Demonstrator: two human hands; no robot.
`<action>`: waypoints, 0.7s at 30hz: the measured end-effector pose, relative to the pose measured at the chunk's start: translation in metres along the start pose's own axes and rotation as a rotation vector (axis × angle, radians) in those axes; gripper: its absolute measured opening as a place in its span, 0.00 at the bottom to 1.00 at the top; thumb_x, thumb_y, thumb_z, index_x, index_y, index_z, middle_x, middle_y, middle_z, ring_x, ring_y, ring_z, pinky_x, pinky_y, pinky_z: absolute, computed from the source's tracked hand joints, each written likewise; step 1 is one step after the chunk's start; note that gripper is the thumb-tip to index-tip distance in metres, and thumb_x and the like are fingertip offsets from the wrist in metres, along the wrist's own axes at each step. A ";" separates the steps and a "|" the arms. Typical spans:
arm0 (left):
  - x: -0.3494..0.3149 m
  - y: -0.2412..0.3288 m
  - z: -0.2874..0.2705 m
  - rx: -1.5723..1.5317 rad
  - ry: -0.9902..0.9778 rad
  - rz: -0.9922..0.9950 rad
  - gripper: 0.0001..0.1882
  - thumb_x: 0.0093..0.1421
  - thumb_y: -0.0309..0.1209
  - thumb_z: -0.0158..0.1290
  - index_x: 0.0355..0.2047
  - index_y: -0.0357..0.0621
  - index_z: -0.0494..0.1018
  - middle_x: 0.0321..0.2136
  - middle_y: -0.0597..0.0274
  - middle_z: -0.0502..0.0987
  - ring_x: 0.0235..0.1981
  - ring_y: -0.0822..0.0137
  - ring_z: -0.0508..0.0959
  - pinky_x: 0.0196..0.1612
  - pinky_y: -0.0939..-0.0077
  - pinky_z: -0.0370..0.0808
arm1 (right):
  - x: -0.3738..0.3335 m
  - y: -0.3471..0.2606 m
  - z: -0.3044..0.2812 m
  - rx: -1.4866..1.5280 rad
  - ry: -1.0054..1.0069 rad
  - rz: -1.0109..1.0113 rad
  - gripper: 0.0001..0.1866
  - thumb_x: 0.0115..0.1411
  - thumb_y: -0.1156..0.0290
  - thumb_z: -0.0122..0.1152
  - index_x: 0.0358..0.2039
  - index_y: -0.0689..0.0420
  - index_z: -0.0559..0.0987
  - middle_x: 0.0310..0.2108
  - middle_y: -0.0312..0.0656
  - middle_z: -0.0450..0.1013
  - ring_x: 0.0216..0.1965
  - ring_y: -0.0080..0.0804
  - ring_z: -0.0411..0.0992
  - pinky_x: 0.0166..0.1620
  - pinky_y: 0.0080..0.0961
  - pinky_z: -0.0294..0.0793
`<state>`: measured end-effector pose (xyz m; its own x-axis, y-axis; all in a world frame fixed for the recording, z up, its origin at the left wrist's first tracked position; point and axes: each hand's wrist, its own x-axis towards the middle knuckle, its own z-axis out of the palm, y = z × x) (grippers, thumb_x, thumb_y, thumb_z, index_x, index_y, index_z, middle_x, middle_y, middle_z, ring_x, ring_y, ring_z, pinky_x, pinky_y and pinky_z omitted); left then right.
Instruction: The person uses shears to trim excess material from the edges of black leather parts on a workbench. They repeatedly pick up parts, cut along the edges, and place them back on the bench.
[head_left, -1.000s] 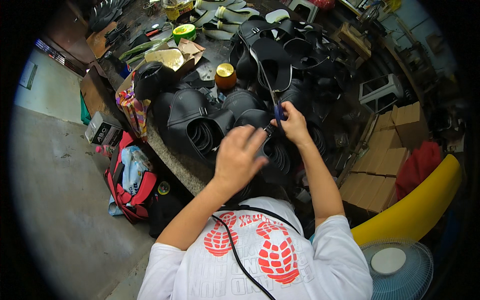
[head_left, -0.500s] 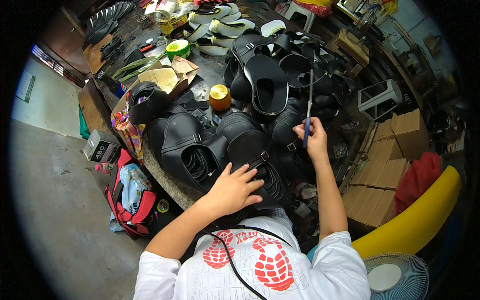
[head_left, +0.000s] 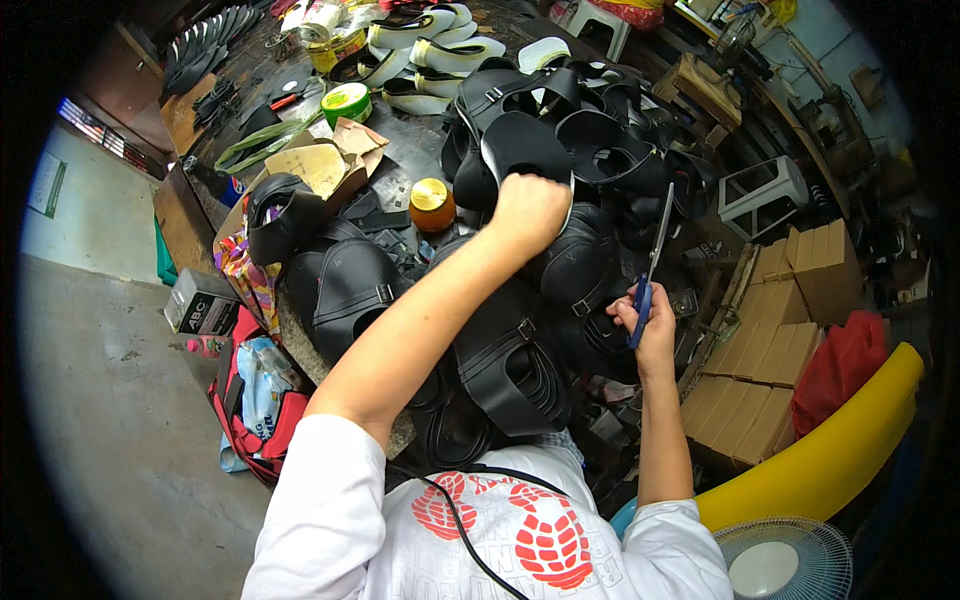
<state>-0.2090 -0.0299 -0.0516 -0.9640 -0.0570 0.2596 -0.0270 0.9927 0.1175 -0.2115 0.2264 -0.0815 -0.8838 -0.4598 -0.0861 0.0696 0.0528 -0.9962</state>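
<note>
My right hand [head_left: 655,325] is closed round the blue handles of a pair of scissors [head_left: 660,240], whose blades point up and away. My left hand [head_left: 535,212] reaches over the bench and closes on the lower part of a black shoe upper [head_left: 522,145] with a pale edge; its fingertips are mostly hidden. That upper lies on a heap of similar black uppers [head_left: 615,150]. Nearer me, stacked black leather uppers with buckled straps [head_left: 510,340] rest by my lap, and another buckled stack [head_left: 350,285] lies to their left, partly behind my left forearm.
An orange jar with a yellow lid [head_left: 432,205] stands left of my left hand. Beyond are a green tub [head_left: 346,104] and white-and-black uppers [head_left: 455,52]. Brown boxes [head_left: 750,370], a yellow curved seat [head_left: 820,450] and a fan [head_left: 785,560] are right; a red bag [head_left: 255,400] is lower left.
My left hand has left the near buckled stack and moved forward to the upper on the heap. My right hand has shifted slightly right and nearer, and the scissors have turned.
</note>
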 end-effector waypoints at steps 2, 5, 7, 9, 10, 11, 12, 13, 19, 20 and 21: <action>0.009 -0.008 -0.013 -0.199 0.289 0.066 0.06 0.51 0.33 0.56 0.23 0.45 0.79 0.23 0.59 0.79 0.31 0.56 0.79 0.39 0.64 0.76 | 0.000 -0.003 0.003 -0.006 -0.011 0.004 0.13 0.58 0.75 0.61 0.41 0.61 0.69 0.29 0.42 0.75 0.33 0.28 0.76 0.36 0.19 0.73; 0.006 -0.012 -0.015 -0.332 0.119 0.176 0.09 0.50 0.34 0.58 0.29 0.43 0.79 0.36 0.54 0.78 0.42 0.55 0.76 0.43 0.63 0.75 | 0.003 -0.005 0.013 0.028 -0.031 0.024 0.13 0.59 0.71 0.61 0.41 0.61 0.70 0.29 0.44 0.75 0.32 0.29 0.75 0.35 0.21 0.72; -0.008 -0.007 -0.003 -0.180 -0.157 0.160 0.18 0.48 0.35 0.60 0.39 0.43 0.76 0.40 0.54 0.76 0.47 0.52 0.74 0.49 0.56 0.72 | 0.007 -0.007 0.021 0.045 -0.063 0.011 0.14 0.59 0.69 0.61 0.40 0.61 0.70 0.28 0.44 0.76 0.30 0.28 0.75 0.35 0.21 0.72; -0.019 -0.004 0.011 0.069 -0.316 0.145 0.17 0.46 0.34 0.61 0.38 0.46 0.77 0.36 0.57 0.79 0.45 0.55 0.77 0.49 0.42 0.68 | 0.010 -0.009 0.026 0.051 -0.092 0.012 0.14 0.58 0.68 0.61 0.40 0.61 0.70 0.28 0.44 0.75 0.30 0.28 0.74 0.35 0.21 0.72; -0.019 -0.005 0.015 0.080 -0.303 0.128 0.14 0.47 0.34 0.60 0.35 0.47 0.78 0.32 0.58 0.80 0.40 0.55 0.79 0.48 0.45 0.70 | 0.011 -0.009 0.027 0.048 -0.106 0.014 0.14 0.58 0.68 0.62 0.40 0.61 0.70 0.27 0.44 0.75 0.29 0.27 0.74 0.35 0.20 0.72; -0.018 -0.006 0.016 0.099 -0.368 0.106 0.10 0.48 0.33 0.58 0.32 0.47 0.78 0.28 0.59 0.81 0.36 0.56 0.80 0.46 0.48 0.71 | 0.012 -0.010 0.026 0.051 -0.116 0.021 0.15 0.58 0.68 0.62 0.40 0.61 0.70 0.27 0.44 0.75 0.29 0.28 0.74 0.35 0.20 0.72; -0.016 -0.006 0.015 0.022 -0.229 0.089 0.09 0.49 0.33 0.57 0.30 0.47 0.78 0.27 0.59 0.80 0.34 0.55 0.80 0.45 0.50 0.72 | 0.013 -0.010 0.025 0.057 -0.136 0.024 0.15 0.59 0.67 0.62 0.40 0.62 0.70 0.27 0.44 0.75 0.29 0.28 0.74 0.35 0.20 0.72; -0.011 -0.007 0.010 -0.041 -0.123 0.064 0.07 0.49 0.33 0.56 0.29 0.47 0.78 0.26 0.58 0.80 0.33 0.55 0.80 0.43 0.52 0.73 | 0.014 -0.010 0.024 0.070 -0.161 0.021 0.15 0.59 0.67 0.62 0.40 0.62 0.70 0.27 0.44 0.75 0.29 0.29 0.74 0.35 0.20 0.72; -0.001 -0.005 -0.048 -0.476 0.243 -0.109 0.13 0.52 0.33 0.52 0.36 0.43 0.79 0.32 0.52 0.81 0.36 0.53 0.80 0.43 0.60 0.76 | 0.027 -0.001 0.018 0.301 -0.324 0.218 0.23 0.67 0.49 0.48 0.40 0.59 0.71 0.27 0.47 0.77 0.28 0.29 0.76 0.33 0.21 0.73; -0.005 -0.003 -0.054 -0.522 0.247 -0.129 0.14 0.53 0.33 0.52 0.37 0.42 0.79 0.33 0.52 0.81 0.37 0.53 0.80 0.43 0.60 0.75 | 0.031 0.001 0.019 0.249 -0.335 0.220 0.30 0.67 0.41 0.40 0.41 0.58 0.71 0.28 0.49 0.79 0.27 0.29 0.77 0.32 0.20 0.72; -0.010 -0.002 -0.057 -0.569 0.251 -0.148 0.14 0.53 0.33 0.53 0.38 0.42 0.79 0.34 0.52 0.81 0.38 0.53 0.80 0.43 0.61 0.75 | 0.035 0.001 0.019 0.252 -0.358 0.222 0.30 0.67 0.40 0.39 0.41 0.58 0.71 0.29 0.48 0.79 0.27 0.29 0.77 0.32 0.20 0.72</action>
<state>-0.1844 -0.0375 0.0005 -0.8679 -0.2808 0.4097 0.0556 0.7648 0.6419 -0.2338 0.1938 -0.0857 -0.6236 -0.7398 -0.2526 0.3874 -0.0119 -0.9218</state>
